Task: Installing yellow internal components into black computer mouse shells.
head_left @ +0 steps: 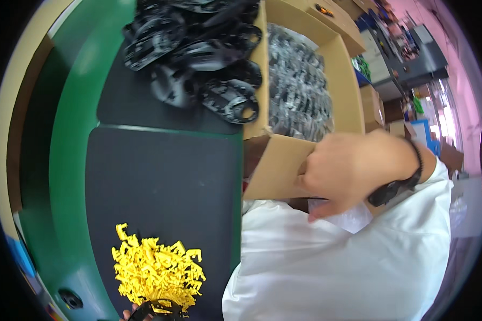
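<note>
My right hand [353, 171], in a white sleeve with a black wristband [399, 187], is at the near flap of an open cardboard box [276, 166]. Its fingers curl against the flap edge and the thumb points down over a clear plastic bag [351, 218]; what it grips is hidden. The box holds grey-black plastic parts in plastic wrap [297, 88]. Only the fingertips of my left hand [127, 314] show at the bottom edge, holding a black plastic part [158, 308] just below a heap of small yellow clips [158, 267].
A pile of black ring-shaped plastic parts [198, 51] lies at the far end of the dark mat [166, 176] on a green bench [72, 160]. More cardboard boxes [372, 104] and shelving stand to the right.
</note>
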Available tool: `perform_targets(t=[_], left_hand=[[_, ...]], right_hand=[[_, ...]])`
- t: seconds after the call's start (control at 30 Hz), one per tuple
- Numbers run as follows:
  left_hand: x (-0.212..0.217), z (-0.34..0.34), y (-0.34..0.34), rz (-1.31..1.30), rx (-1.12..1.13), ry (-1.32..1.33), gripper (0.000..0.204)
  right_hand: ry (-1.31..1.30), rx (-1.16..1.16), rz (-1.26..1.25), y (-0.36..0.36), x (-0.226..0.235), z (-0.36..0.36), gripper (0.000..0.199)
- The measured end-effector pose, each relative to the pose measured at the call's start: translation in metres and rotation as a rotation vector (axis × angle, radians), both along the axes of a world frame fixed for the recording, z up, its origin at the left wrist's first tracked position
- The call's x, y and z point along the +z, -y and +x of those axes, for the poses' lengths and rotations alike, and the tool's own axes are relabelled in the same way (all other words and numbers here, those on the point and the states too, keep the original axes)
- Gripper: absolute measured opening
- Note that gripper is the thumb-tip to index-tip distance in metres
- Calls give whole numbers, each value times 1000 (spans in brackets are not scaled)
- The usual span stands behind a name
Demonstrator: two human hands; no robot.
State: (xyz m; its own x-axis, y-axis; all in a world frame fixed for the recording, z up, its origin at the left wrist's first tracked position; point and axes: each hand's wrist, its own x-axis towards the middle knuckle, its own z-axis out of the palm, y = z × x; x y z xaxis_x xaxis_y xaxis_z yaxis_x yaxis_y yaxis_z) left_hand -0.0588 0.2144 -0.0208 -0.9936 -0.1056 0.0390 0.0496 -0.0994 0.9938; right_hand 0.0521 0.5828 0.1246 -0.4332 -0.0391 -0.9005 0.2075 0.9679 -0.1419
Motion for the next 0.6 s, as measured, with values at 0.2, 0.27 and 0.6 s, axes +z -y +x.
perform_targets(t=[0.2, 0.27, 0.6], left_hand=[[11, -14, -10, 118, -40, 184, 40], [13, -19, -23, 158, -79, 214, 42], [29, -17, -67, -834, -359, -686, 52]], right_hand=[[566, -373, 67, 34, -152, 238, 72], [721, -693, -41, 68, -215, 340, 82], [98, -2218, -951, 243, -385, 367, 44]])
